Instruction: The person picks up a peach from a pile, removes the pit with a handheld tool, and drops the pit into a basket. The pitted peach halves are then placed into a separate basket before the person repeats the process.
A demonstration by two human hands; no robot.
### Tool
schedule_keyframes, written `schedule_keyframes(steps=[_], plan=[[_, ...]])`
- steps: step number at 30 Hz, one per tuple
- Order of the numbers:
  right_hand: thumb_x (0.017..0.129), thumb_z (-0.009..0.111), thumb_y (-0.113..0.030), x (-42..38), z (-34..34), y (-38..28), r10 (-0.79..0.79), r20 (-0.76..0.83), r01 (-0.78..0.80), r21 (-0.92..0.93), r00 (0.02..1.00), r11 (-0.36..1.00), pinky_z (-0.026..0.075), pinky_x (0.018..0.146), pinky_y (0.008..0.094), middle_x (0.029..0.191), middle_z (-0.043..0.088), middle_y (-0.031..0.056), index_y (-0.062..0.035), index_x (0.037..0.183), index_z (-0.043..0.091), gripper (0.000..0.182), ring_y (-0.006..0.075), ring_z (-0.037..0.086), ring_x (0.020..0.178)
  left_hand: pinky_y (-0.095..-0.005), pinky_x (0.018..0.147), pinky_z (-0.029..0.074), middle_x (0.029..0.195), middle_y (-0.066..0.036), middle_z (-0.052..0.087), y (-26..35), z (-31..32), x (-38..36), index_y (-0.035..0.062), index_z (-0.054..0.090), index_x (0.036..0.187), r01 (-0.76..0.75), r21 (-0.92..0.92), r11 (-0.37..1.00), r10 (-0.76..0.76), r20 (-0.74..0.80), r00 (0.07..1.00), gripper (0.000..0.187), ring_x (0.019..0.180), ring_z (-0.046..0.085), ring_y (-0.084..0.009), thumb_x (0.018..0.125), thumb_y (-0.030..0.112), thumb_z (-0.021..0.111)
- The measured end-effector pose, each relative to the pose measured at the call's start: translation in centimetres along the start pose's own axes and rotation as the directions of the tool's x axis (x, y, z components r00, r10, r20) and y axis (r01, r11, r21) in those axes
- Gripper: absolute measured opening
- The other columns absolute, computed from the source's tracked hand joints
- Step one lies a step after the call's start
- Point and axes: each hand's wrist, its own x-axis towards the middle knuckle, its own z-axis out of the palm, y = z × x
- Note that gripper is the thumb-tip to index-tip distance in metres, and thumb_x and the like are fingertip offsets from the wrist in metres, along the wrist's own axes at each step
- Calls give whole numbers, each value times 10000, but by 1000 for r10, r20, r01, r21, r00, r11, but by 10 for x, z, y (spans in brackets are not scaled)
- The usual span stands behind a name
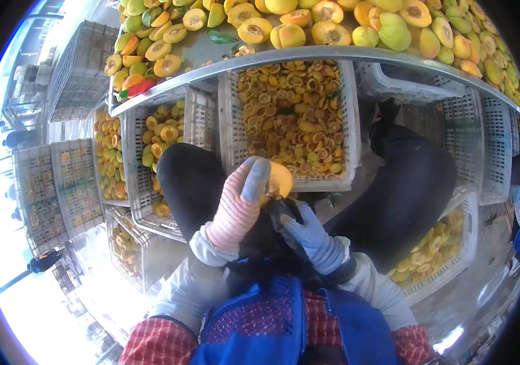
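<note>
My left hand, in a striped glove with a grey thumb, is closed around a halved yellow peach above my lap. Close by on its right, my right hand, in a blue-grey glove, is wrapped around a dark tool. The tool's upper end reaches the underside of the peach half; its exact kind cannot be made out. Just beyond my hands, between my knees, sits a white plastic crate holding many small brownish-yellow peach scraps.
A metal-edged table in front bears many peach halves. A red object lies at its left corner. Crates of peaches stand at left, another crate at right. Stacked crates rise farther left.
</note>
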Motion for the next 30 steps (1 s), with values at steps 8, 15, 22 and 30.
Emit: schedule_keyframes(steps=[8,15,22,30], plan=[[945,540,-297,-1,2,-1,165,139,-201,306,976,931,444,510,230,837,572,39,-38,1139,512,324,99,531,619,-211,640,431,812,-6,603,11,-12,10,24,620,1040,33,138,990,-55,153,987,429,707,521,-64,897,426,574],[936,410,-559,4,4,-13,235,674,-699,579,700,419,289,310,247,541,401,-3,-100,861,519,478,88,351,364,-219,618,423,794,-30,603,-7,0,8,25,620,1046,38,-126,991,-24,111,994,509,672,508,-72,889,505,557],[942,403,-548,11,5,-7,51,782,-767,593,621,244,319,337,242,545,406,3,-96,794,463,480,94,362,373,-254,648,461,771,-42,589,-13,5,0,32,606,1048,335,-477,813,-309,134,942,593,698,561,-129,853,589,553],[948,378,-552,19,-11,0,24,702,-679,679,712,279,324,337,250,537,394,-5,-83,847,494,494,78,359,380,-281,747,505,873,-54,619,9,-31,-15,30,605,1018,138,-469,872,-245,-175,954,474,846,595,-152,912,484,522]])
